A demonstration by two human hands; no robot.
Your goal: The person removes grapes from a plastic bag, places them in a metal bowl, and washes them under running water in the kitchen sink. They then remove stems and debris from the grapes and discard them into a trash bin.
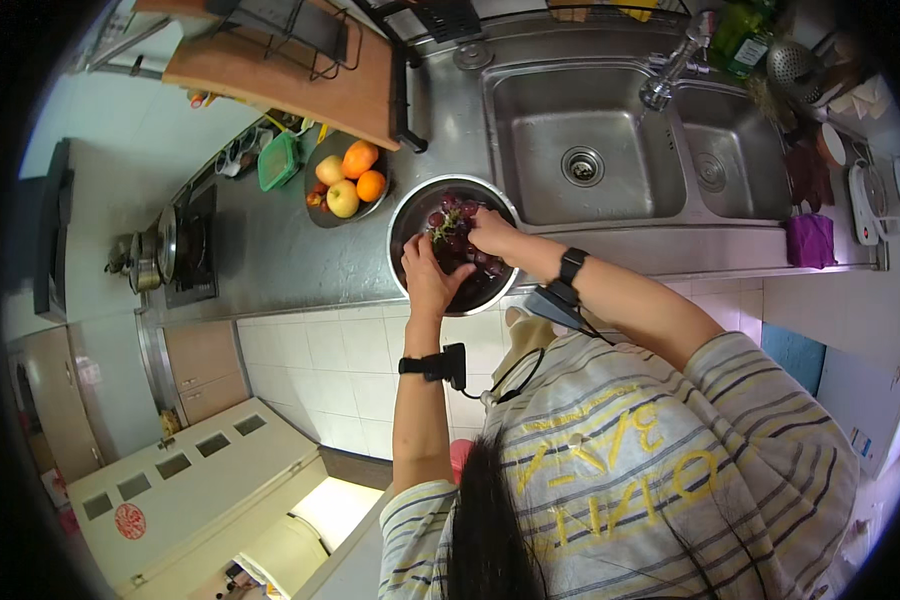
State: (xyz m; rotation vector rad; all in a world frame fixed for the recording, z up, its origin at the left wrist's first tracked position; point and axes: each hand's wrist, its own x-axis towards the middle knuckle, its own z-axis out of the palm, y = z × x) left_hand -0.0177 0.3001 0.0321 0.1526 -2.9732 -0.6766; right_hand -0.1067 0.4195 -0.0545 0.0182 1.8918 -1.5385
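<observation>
A round metal bowl [399,279] stands on the counter's front edge, just left of the large sink basin. Dark red grapes [459,241] on green stems lie in it, apparently in water. My right hand [493,234] reaches in from the right, its fingers curled and closed at the grapes; what they grip is partly hidden. My left hand [429,274] is over the bowl's left side, thumb spread from the fingers, beside the grapes and holding nothing visible.
Left of the bowl are a plate [337,222] of apples and oranges and a green plastic container [277,161]. A wooden shelf [285,82] overhangs the counter behind them. The double sink [585,135] with its faucet [656,91] lies right. A pot [144,262] stands far left.
</observation>
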